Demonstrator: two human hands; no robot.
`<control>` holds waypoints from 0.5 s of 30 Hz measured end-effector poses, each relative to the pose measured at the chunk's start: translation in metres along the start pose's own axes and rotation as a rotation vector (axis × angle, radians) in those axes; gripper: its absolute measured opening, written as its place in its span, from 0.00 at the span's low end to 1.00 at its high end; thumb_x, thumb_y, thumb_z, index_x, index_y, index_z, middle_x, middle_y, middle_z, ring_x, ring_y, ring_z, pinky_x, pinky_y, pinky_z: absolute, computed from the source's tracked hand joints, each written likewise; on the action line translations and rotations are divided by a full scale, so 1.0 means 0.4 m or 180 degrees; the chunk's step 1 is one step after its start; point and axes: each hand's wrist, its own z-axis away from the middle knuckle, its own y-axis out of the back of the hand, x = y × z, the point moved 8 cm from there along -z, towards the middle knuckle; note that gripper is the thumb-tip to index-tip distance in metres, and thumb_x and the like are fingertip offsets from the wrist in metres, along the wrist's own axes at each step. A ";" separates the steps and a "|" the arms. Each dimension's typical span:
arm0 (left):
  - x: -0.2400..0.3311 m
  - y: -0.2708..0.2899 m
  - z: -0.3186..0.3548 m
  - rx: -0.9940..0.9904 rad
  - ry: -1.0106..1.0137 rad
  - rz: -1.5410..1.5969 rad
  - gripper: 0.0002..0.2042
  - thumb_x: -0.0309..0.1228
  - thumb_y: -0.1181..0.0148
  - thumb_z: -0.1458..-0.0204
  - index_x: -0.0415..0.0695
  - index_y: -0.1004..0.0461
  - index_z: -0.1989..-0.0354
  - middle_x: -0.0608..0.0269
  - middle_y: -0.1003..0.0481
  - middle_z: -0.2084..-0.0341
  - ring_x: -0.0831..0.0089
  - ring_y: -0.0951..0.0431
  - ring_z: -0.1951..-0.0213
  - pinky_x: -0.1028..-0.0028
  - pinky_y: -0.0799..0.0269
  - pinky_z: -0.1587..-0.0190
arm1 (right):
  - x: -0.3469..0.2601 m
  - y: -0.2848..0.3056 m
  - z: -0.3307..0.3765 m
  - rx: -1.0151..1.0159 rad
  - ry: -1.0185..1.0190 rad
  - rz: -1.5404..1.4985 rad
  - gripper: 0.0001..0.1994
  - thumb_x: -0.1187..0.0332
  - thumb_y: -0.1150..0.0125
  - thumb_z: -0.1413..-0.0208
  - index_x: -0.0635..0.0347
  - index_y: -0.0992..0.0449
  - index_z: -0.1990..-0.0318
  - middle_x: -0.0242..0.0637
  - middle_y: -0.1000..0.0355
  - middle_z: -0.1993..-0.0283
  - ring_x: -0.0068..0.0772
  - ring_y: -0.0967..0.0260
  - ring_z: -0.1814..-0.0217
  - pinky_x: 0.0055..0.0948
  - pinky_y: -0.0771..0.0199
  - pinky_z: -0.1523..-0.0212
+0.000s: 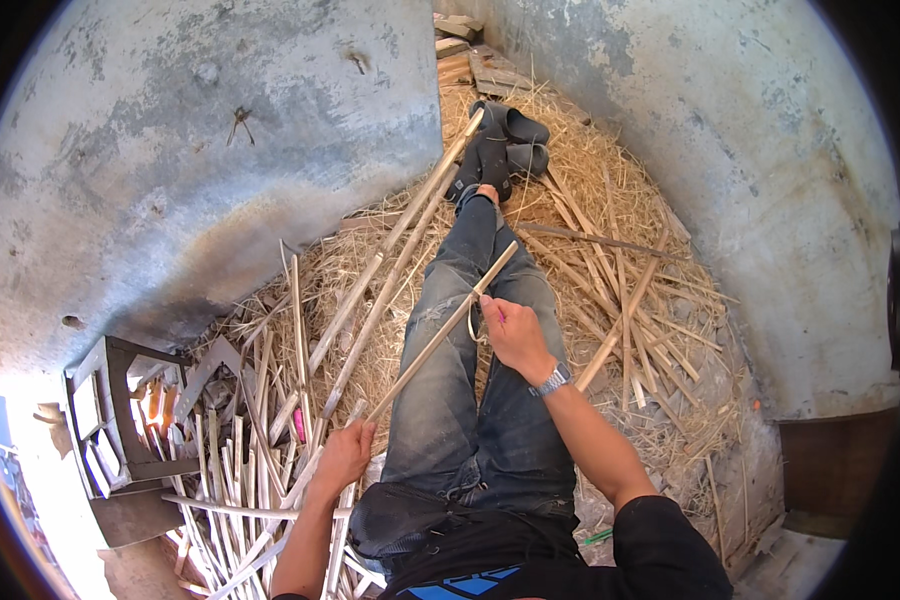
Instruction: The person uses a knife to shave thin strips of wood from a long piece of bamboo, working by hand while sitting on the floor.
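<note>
- A stick (435, 342) slanted over the legs (522, 440), the left hand (345, 455) at its near end, the right hand (515, 335) towards its far end.
- Left of the legs lay piled strips (228, 480), a frame (160, 468) farther left.
- Right lay crossed sticks (618, 326) on straw (590, 150).
- Walls (170, 200) rose both sides; shoes (523, 126) were ahead.

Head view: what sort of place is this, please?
Probably a rough workspace for splitting wood or bamboo: pale strips lie heaped at the left, straw-like shavings litter the ground, and worn grey walls rise on both sides.
</note>
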 end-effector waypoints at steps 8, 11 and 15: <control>-0.003 0.004 -0.004 0.0022 0.0098 -0.0128 0.20 0.44 0.52 0.28 0.38 0.28 0.64 0.35 0.25 0.75 0.30 0.25 0.67 0.44 0.32 0.65 | 0.033 -0.020 0.001 -0.0048 -0.0095 0.0087 0.30 0.48 0.51 0.27 0.65 0.27 0.76 0.57 0.29 0.79 0.65 0.28 0.73 0.55 0.32 0.72; -0.004 0.007 -0.005 0.0142 0.0026 -0.0306 0.20 0.44 0.51 0.29 0.39 0.28 0.64 0.36 0.25 0.76 0.31 0.25 0.68 0.43 0.31 0.66 | 0.042 -0.033 0.003 0.0013 -0.0068 0.0016 0.30 0.48 0.52 0.27 0.66 0.27 0.75 0.58 0.29 0.78 0.66 0.29 0.73 0.55 0.32 0.71; -0.006 0.018 -0.017 0.0291 -0.0082 -0.0709 0.18 0.45 0.51 0.29 0.41 0.28 0.64 0.38 0.24 0.78 0.33 0.23 0.71 0.42 0.29 0.68 | 0.061 -0.066 -0.007 0.0109 0.0063 -0.0208 0.30 0.50 0.53 0.26 0.68 0.28 0.74 0.60 0.31 0.78 0.67 0.29 0.72 0.55 0.33 0.70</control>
